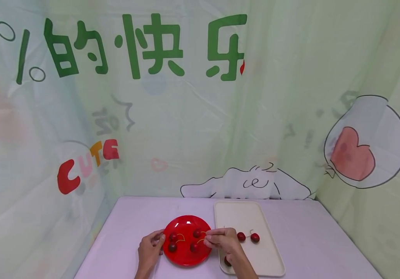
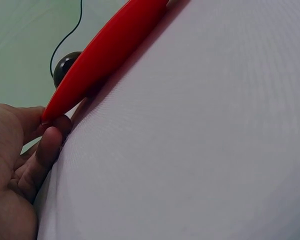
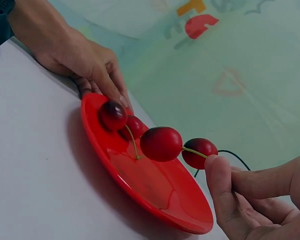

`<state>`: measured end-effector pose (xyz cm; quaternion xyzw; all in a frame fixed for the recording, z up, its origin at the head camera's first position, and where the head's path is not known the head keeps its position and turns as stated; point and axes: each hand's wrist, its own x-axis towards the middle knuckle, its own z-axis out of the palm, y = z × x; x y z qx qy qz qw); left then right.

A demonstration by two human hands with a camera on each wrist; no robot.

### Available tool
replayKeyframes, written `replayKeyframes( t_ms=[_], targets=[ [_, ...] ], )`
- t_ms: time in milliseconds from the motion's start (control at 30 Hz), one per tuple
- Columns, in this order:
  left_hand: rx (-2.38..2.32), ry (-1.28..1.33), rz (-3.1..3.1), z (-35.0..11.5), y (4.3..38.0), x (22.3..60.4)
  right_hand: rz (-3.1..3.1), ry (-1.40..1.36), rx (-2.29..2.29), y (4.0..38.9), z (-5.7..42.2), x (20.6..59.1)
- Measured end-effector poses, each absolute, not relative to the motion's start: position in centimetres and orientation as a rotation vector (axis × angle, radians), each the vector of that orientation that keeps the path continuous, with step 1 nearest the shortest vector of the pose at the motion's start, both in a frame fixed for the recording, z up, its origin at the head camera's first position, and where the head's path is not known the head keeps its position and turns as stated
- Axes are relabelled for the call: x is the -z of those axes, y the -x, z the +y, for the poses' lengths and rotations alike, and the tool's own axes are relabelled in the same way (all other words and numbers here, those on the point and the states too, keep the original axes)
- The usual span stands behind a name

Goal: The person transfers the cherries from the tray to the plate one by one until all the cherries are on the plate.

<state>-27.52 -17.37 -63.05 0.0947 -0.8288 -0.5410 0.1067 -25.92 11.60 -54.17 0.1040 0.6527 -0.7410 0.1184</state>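
Note:
A round red plate (image 1: 186, 261) lies on the table, bearing several dark red cherries with green stems. My left hand (image 1: 149, 248) holds its left rim, thumb above and fingers below, as the left wrist view shows. Over the plate's right side, my right hand (image 1: 225, 243) pinches the stem of a cherry (image 3: 161, 144) between thumb and forefinger. Behind that fruit in the right wrist view sits another cherry (image 3: 200, 153), partly covered. Two more cherries, one of them the dark cherry (image 3: 113, 115), rest by the left hand. Whether the pinched cherry touches the plate, I cannot tell.
To the right of the plate lies a cream rectangular tray (image 1: 241, 217) with several cherries, among them a cherry (image 1: 254, 238) near its right edge. My right forearm crosses the tray and partly hides a cherry (image 1: 227, 262). A printed curtain (image 1: 200, 128) stands behind the table.

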Motion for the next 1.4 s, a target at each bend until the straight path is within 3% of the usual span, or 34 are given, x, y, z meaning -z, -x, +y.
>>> replayKeyframes(
  t_ms=[1400],
  targets=[
    [1.643, -0.259, -2.432, -17.7, 27.7, 63.5, 1.98, -0.425, 2.104, 26.9, 6.8, 55.1]
  ],
)
